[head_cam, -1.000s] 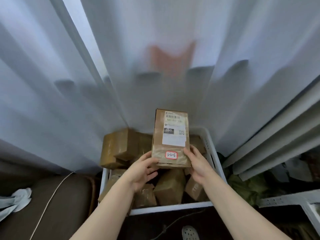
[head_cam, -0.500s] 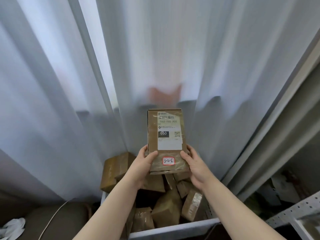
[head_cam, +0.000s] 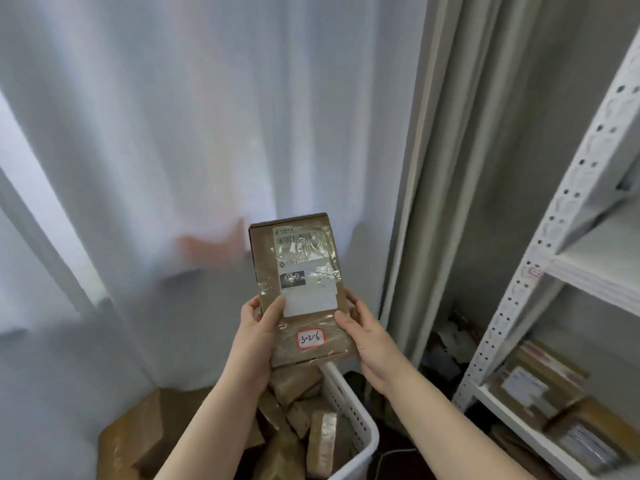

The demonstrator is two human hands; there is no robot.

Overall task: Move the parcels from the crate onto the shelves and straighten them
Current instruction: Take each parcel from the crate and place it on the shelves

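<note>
While standing over the white crate [head_cam: 349,407], holding one brown parcel [head_cam: 304,258] upright in the air, above the crate and not touching it. Gripping its left edge with the left hand [head_cam: 254,337], thumb pressed on the front beside the white label [head_cam: 311,299]. Gripping its right edge with the right hand [head_cam: 367,337], fingers curled behind. Near the bottom, a red-framed sticker [head_cam: 311,338] marked 3-2-6. Below, more parcels [head_cam: 301,386] piled loosely in the crate. At right, a white shelf rack [head_cam: 540,258]; behind, pale curtains [head_cam: 173,133].
</note>
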